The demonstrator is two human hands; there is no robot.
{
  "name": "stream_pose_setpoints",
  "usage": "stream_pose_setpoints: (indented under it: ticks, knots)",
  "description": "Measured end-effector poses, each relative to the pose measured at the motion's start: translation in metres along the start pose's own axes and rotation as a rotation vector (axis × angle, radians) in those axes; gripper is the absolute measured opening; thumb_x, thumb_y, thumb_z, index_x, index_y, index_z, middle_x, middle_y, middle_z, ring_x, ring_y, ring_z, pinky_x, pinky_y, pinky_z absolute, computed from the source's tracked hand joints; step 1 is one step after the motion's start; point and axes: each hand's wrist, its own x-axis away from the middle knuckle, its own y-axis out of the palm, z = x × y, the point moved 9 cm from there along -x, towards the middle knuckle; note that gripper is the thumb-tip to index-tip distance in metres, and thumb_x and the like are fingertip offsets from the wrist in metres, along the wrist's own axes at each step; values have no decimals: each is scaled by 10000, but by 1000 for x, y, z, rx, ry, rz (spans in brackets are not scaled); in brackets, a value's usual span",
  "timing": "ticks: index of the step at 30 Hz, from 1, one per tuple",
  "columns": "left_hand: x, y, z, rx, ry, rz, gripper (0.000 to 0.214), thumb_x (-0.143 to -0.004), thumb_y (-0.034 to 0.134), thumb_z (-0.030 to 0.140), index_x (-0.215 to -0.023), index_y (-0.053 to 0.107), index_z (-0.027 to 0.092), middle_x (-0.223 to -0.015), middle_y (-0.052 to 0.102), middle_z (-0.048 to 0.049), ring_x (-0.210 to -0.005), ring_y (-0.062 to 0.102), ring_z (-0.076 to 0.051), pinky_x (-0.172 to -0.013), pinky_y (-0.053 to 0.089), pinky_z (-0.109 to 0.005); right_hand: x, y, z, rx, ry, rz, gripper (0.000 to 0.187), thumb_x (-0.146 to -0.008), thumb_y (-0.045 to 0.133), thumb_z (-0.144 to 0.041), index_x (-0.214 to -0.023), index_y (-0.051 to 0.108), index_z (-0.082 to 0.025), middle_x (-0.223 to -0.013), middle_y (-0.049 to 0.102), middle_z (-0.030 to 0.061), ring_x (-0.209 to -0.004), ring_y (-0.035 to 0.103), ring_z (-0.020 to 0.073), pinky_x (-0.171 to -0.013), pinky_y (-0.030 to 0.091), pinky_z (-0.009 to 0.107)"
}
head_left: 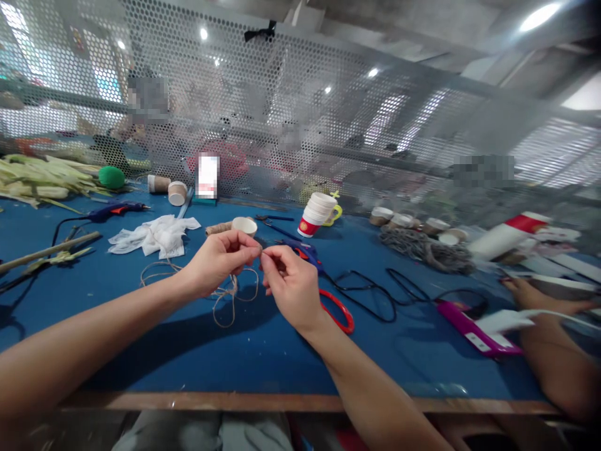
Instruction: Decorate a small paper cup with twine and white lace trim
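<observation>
Over the middle of the blue table, my left hand point(220, 260) and my right hand point(293, 282) meet fingertip to fingertip, each closed in a pinch. Thin brown twine point(230, 293) hangs and lies in loose loops beneath them, and its end seems to be between the fingers, though that bit is tiny. Just behind my left hand are a white paper cup point(245, 225) and a spool of twine point(218, 229) on its side. Scissors with red handles point(342, 311) lie partly under my right wrist. Beyond my right hand rests a blue glue gun point(305, 252).
A stack of paper cups point(317, 213) stands behind my hands. White cloth point(157, 235), a second glue gun point(113, 212) and husks point(42, 178) lie left. To the right are a purple power strip point(474, 329), black cable point(375, 307), grey cord point(417, 247) and another person's arm point(556, 351).
</observation>
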Motion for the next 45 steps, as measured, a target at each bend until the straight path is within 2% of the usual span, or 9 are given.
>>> stream_pose_setpoints:
  ticks: [3,9,13,20,24,30,37,42,45]
  knots:
    - [2,4,1,57,-11,-26,142,-703,629,240,-730,546,127,-558,486,43,-445,374,-26,-427,257,-179,-1,4,4,-158,122,-58,125,-779,549,-311,-751,549,-189,-529,517,-40,-366,450,58,-309,377,161]
    - [3,12,0,195,-46,-97,174,-684,652,252,-734,539,129,-552,468,49,-441,352,-22,-429,243,-180,2,22,14,-630,414,-176,140,-727,600,-278,-701,511,-173,-507,529,-65,-307,374,20,-245,295,110]
    - [4,14,-2,206,-100,-119,189,-668,665,255,-724,528,138,-579,490,39,-469,398,-31,-439,259,-179,5,29,16,-791,517,-252,144,-696,630,-247,-705,509,-169,-495,537,-68,-300,356,8,-240,267,86]
    - [2,14,1,115,-52,-186,166,-709,634,263,-807,568,146,-607,525,25,-488,417,-39,-450,267,-182,9,39,13,-969,595,-369,123,-702,629,-195,-698,515,-150,-500,527,-60,-308,306,-10,-244,249,58]
    - [2,13,7,50,20,-208,149,-719,624,272,-771,580,139,-614,537,25,-469,382,-32,-448,270,-183,12,45,11,-1042,635,-441,128,-709,622,-178,-677,504,-142,-508,512,-63,-309,279,-17,-238,226,48]
    - [2,7,23,-95,72,-118,133,-697,632,210,-792,580,134,-610,546,31,-515,444,-47,-499,337,-183,11,43,11,-1056,625,-430,131,-708,628,-179,-684,504,-144,-507,509,-63,-312,281,-17,-245,243,44]
    - [3,10,24,-134,118,-189,68,-725,599,196,-759,598,137,-675,577,13,-594,491,-58,-564,381,-187,13,46,8,-1097,637,-453,88,-719,611,-155,-702,527,-137,-509,512,-58,-313,280,-17,-243,256,43]
    - [2,9,22,-120,129,-192,70,-724,603,208,-746,591,143,-672,573,16,-583,485,-57,-555,380,-187,14,50,8,-1121,662,-490,99,-717,612,-169,-698,521,-137,-517,505,-60,-320,290,-18,-246,254,43]
    - [1,8,24,-163,142,-179,89,-719,605,220,-747,587,138,-657,567,11,-580,483,-63,-552,385,-193,14,50,9,-1059,655,-494,141,-708,622,-202,-673,497,-144,-512,492,-67,-318,294,-17,-245,249,50]
